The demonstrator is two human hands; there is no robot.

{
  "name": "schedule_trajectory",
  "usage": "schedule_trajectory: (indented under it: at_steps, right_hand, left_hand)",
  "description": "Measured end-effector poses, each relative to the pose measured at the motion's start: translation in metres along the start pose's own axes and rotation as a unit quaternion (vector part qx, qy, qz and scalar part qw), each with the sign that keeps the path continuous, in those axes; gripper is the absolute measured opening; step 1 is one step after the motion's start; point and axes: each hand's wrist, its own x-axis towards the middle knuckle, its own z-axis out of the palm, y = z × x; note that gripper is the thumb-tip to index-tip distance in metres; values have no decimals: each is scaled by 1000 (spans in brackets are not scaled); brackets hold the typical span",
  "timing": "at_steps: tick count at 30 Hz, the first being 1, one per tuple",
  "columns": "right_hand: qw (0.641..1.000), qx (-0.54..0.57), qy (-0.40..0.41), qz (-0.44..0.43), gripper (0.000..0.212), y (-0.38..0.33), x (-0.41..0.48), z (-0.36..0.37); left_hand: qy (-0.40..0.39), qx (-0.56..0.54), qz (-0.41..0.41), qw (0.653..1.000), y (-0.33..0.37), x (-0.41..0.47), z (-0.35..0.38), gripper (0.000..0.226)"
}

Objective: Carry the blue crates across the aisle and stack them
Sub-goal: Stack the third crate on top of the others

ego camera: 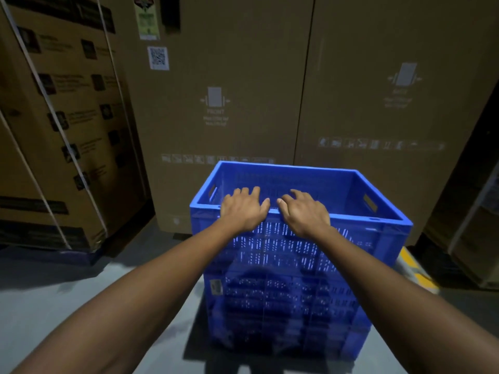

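Observation:
A blue perforated plastic crate [359, 238] stands on top of another blue crate [291, 314], forming a stack on the grey floor. Both of my hands lie side by side over the near rim of the top crate. My left hand [244, 209] has its fingers draped over the rim into the crate. My right hand [303, 211] does the same just to its right, thumbs nearly touching. The top crate looks empty inside; hand slots show in its left and right walls.
Tall cardboard cartons [243, 90] rise directly behind the stack. A strapped carton stack [62, 130] stands at the left. More cartons [475, 238] sit at the right beyond a yellow floor marking [417, 271]. Grey floor [67, 306] lies at the lower left.

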Motion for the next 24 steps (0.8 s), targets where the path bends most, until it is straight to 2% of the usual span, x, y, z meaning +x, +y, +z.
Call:
schedule_trajectory:
  at_steps: [4, 6, 9, 11, 13, 15, 19, 24]
  right_hand:
    - [1000, -7, 3, 8, 52, 0, 2, 1]
    - [1000, -4, -15, 27, 50, -4, 3, 0]
    - [991, 10, -92, 100, 39, -22, 8, -12]
    - [981, 5, -150, 120, 53, -38, 13, -32]
    - [981, 14, -154, 119, 67, -52, 17, -65]
    - [987, 17, -120, 102, 72, -65, 24, -108]
    - [995, 26, -50, 84, 74, -95, 43, -224]
    - [998, 48, -4, 47, 77, -141, 48, -377]
  left_hand:
    - [-14, -5, 3, 1000, 1, 4, 1, 65]
    - [-49, -22, 1, 999, 0, 4, -1, 68]
    - [-198, -48, -10, 979, -3, 9, -21, 80]
    - [-267, -50, -6, 962, -2, 15, -45, 83]
    - [-257, -77, 10, 963, -3, 19, -82, 83]
    - [-220, -89, 40, 971, -7, 24, -129, 79]
    - [-161, -89, 62, 981, -18, 36, -243, 73]
    - [-104, -119, 58, 986, -28, 39, -402, 70]
